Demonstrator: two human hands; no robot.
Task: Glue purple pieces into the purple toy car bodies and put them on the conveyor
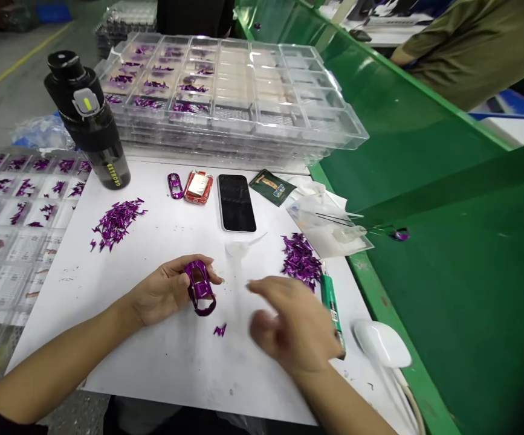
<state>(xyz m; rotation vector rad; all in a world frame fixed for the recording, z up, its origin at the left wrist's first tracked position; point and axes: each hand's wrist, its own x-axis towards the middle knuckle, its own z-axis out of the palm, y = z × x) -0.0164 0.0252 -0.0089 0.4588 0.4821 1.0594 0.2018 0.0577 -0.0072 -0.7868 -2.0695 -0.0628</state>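
Observation:
My left hand (164,293) is closed around a shiny purple toy car body shell (202,290), held above the white table (153,362) with its window openings showing. Just below the shell, a small purple part (220,330) lies by itself. My right hand (295,326) is blurred by motion over the right side of the table, index finger stretched out and thumb apart, with nothing visible between them. Beyond its fingers sits a pile of small purple parts (300,257). Beside that hand lies a green-handled tool (329,296), partly hidden by it.
Another purple parts pile (117,223), a black bottle (89,121), a smaller purple car body (175,185), a red packet (198,187), a phone (237,202) and a white mouse (382,343) are around. Stacked clear trays (239,127) stand behind; a green wall (425,181) borders the right.

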